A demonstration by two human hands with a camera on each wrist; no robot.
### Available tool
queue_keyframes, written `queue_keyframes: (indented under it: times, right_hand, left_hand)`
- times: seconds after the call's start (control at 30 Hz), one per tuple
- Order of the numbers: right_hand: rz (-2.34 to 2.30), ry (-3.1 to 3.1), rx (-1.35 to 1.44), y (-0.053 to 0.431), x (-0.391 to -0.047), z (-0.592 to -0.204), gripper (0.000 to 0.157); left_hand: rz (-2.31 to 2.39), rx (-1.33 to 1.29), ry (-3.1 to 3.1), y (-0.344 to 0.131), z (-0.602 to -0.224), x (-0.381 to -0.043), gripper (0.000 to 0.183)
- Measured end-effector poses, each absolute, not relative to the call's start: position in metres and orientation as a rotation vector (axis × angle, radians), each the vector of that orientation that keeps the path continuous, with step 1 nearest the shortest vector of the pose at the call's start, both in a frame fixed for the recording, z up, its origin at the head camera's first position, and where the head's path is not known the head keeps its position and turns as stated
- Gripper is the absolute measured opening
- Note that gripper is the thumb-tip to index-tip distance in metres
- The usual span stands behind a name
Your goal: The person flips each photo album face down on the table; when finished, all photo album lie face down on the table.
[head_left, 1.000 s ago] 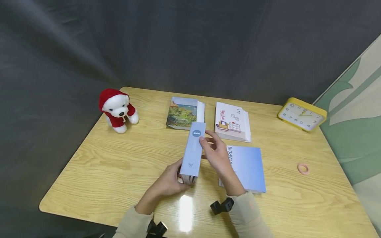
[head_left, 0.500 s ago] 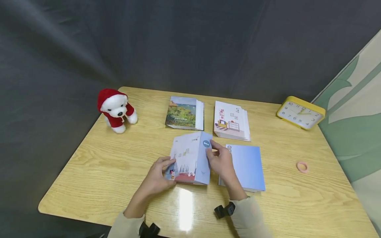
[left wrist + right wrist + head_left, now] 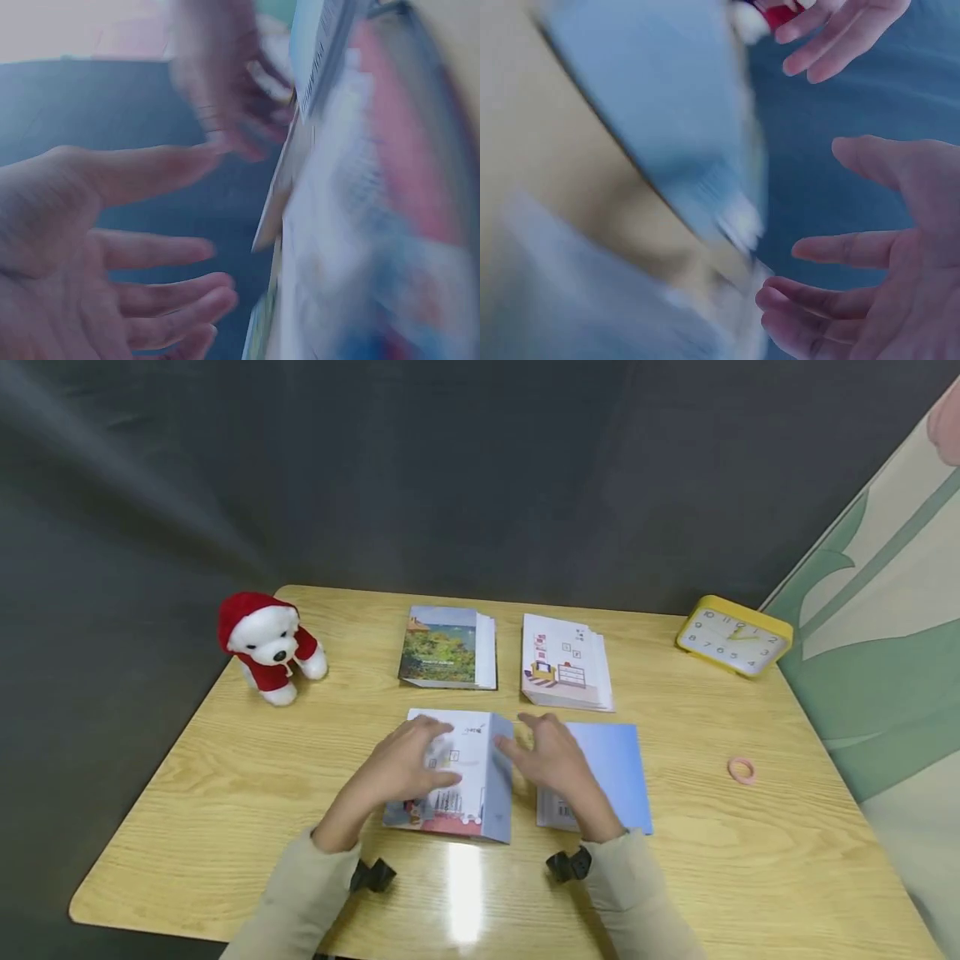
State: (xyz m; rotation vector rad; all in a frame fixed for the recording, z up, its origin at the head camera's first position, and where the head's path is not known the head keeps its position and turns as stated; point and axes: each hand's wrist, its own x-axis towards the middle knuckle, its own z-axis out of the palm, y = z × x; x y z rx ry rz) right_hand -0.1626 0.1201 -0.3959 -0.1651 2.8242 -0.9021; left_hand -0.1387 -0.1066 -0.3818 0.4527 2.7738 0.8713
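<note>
A photo album (image 3: pixel 468 793) with a white illustrated cover and a pale blue spine (image 3: pixel 498 785) lies on the table. Over its left part hovers my left hand (image 3: pixel 401 764), fingers spread and holding nothing. My right hand (image 3: pixel 551 756) is held between this album's spine and the blue album (image 3: pixel 618 760), also without anything in its grasp. The left wrist view shows the left palm (image 3: pixel 52 255) with fingers extended beside the blurred cover. In the right wrist view the right hand (image 3: pixel 885 262) has its fingers apart near the blue spine.
Behind stand two thick albums lying flat: a landscape one (image 3: pixel 442 647) and a white one with a drawn room (image 3: pixel 558 660). A plush dog in red (image 3: pixel 273 647) is at the left, a yellow clock (image 3: pixel 735 635) at the back right, a pink ring (image 3: pixel 742 770) nearer.
The white album, earlier held spine-up in both hands, has been turned down leftward onto its face and let go. Both hands have come off it. The head view has shifted slightly.
</note>
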Motion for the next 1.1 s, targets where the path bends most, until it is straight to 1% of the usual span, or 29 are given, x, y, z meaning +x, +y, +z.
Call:
queue_keyframes:
  times: [0.1, 0.2, 0.3, 0.4, 0.43, 0.53, 0.67, 0.77, 0.9, 1.1]
  right_hand:
    - [-0.945, 2.842, -0.150, 0.148, -0.189, -0.372, 0.071]
    - [-0.907, 2.943, -0.135, 0.177, -0.232, -0.353, 0.067]
    - [-0.884, 2.994, -0.082, 0.196, -0.273, -0.351, 0.063]
    - [-0.894, 2.970, -0.041, 0.207, -0.304, -0.365, 0.063]
    - [-0.908, 2.935, -0.030, 0.209, -0.310, -0.371, 0.063]
    - [-0.912, 2.804, 0.010, 0.213, -0.321, -0.391, 0.065]
    - [-0.851, 2.716, 0.050, 0.215, -0.319, -0.410, 0.064]
    - [-0.829, 2.755, 0.034, 0.216, -0.316, -0.417, 0.062]
    - [-0.869, 2.772, 0.036, 0.215, -0.317, -0.414, 0.061]
    - [-0.991, 2.712, 0.102, 0.211, -0.321, -0.411, 0.062]
  left_hand:
    - [0.942, 0.486, 2.737, -0.080, -0.369, -0.177, 0.072]
    - [0.999, 0.470, 2.716, -0.047, -0.364, -0.223, 0.075]
    - [1.020, 0.363, 2.703, -0.020, -0.370, -0.258, 0.087]
    - [1.062, 0.240, 2.684, -0.001, -0.388, -0.278, 0.102]
    - [1.074, 0.218, 2.676, 0.004, -0.395, -0.281, 0.104]
    - [1.092, 0.195, 2.661, 0.015, -0.418, -0.285, 0.097]
    - [1.102, 0.214, 2.686, 0.026, -0.438, -0.283, 0.084]
    - [1.192, 0.205, 2.671, 0.027, -0.443, -0.279, 0.082]
    - [1.381, 0.193, 2.549, 0.024, -0.440, -0.280, 0.079]
    - [1.686, 0.133, 2.312, 0.020, -0.434, -0.282, 0.095]
